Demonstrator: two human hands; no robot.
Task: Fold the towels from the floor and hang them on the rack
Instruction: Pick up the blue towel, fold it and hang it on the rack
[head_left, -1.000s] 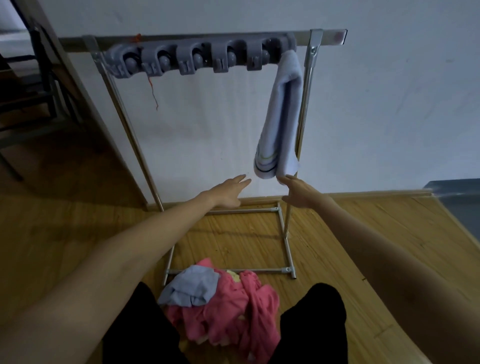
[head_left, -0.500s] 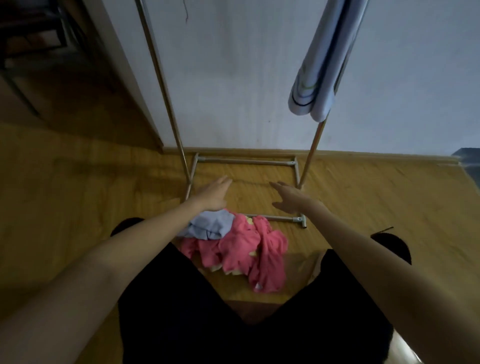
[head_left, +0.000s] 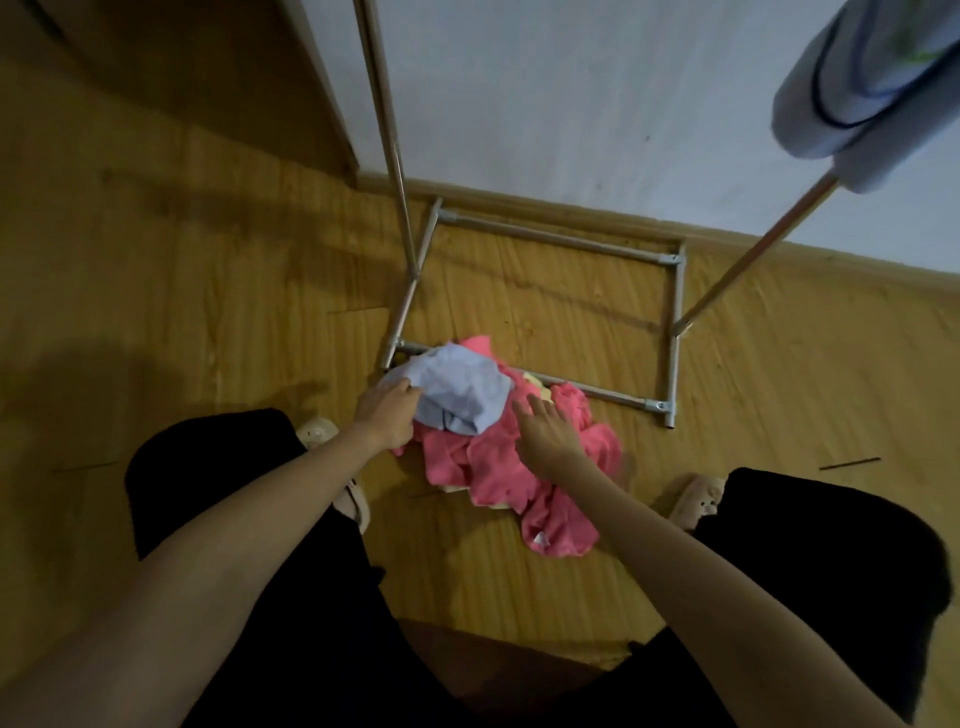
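Note:
A crumpled pale blue towel (head_left: 457, 392) lies on top of a heap of pink towels (head_left: 524, 478) on the wooden floor, at the front bar of the metal rack (head_left: 675, 332). My left hand (head_left: 387, 415) pinches the blue towel's left edge. Just right of the blue towel my right hand (head_left: 545, 434) hovers over the pink heap with fingers spread, holding nothing. A folded pale blue towel with stripes (head_left: 872, 88) hangs at the top right, on the rack's right side.
The rack's two uprights rise from a rectangular floor frame against the white wall (head_left: 571, 93). My knees in black trousers and slippers (head_left: 696, 501) flank the heap. A thin dark stick (head_left: 849, 462) lies on the floor at right.
The view has tipped down from the rack to the floor. Both hands dropped from near the hanging towel to the heap, and my left hand took hold of the blue towel.

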